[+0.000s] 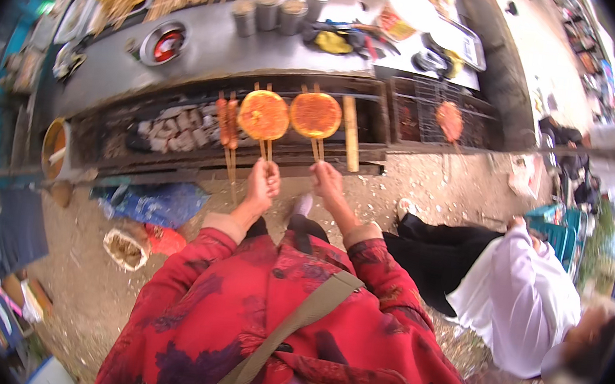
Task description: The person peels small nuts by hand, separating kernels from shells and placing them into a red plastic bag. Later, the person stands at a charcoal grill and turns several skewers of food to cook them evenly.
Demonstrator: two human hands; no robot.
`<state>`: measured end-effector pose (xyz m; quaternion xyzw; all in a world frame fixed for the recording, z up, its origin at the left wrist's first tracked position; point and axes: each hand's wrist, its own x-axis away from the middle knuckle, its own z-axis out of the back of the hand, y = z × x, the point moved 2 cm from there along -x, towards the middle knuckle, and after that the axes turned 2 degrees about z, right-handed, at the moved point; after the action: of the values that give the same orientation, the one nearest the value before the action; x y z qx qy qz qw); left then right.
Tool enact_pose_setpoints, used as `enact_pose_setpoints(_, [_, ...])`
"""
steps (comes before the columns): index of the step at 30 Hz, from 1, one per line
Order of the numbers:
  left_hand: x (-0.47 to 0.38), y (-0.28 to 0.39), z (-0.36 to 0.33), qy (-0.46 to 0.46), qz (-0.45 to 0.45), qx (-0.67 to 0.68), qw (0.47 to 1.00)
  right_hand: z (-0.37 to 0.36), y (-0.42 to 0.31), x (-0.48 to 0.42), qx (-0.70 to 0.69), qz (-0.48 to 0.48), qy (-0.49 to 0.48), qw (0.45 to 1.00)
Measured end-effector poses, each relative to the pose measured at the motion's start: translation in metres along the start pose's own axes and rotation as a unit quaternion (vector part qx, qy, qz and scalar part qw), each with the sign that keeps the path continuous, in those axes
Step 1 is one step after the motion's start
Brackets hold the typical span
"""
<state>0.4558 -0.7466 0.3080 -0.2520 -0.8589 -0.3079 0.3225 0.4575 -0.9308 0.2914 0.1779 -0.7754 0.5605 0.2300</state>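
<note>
My left hand is closed on the wooden skewers of a round, flat, orange-coated food piece over the charcoal grill. My right hand grips the paired skewers of a second round piece, just to the right of the first. Two sausages on skewers lie across the grill left of my left hand. Right of the second round piece, a flat wooden strip spans the grill. Grey-white charcoal shows at the left. On a wire rack lies a skewered flat piece of meat.
Behind the grill, a metal counter holds a bowl of red sauce, several shakers and trays of skewers. A bucket stands left of the grill. A person in white is close on my right. An open sack lies on the ground.
</note>
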Motion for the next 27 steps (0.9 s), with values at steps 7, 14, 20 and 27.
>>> enact_pose_setpoints(7, [-0.011, -0.009, 0.010, 0.012, -0.030, -0.050, 0.998, 0.020, -0.020, 0.008, 0.227, 0.056, -0.023, 0.972])
enact_pose_setpoints(14, [-0.020, -0.012, 0.016, 0.047, -0.062, -0.106, 0.991, 0.091, -0.075, 0.036, 0.392, 0.177, 0.037, 0.902])
enact_pose_setpoints(20, [-0.005, -0.009, 0.007, 0.082, -0.298, -0.340, 0.888, 0.273, -0.118, 0.010, 0.440, 0.199, 0.344, 0.806])
enact_pose_setpoints(27, [0.063, 0.031, 0.036, 0.247, -0.451, -0.582, 0.630, 0.407, -0.117, -0.005, 0.562, 0.071, 0.417, 0.711])
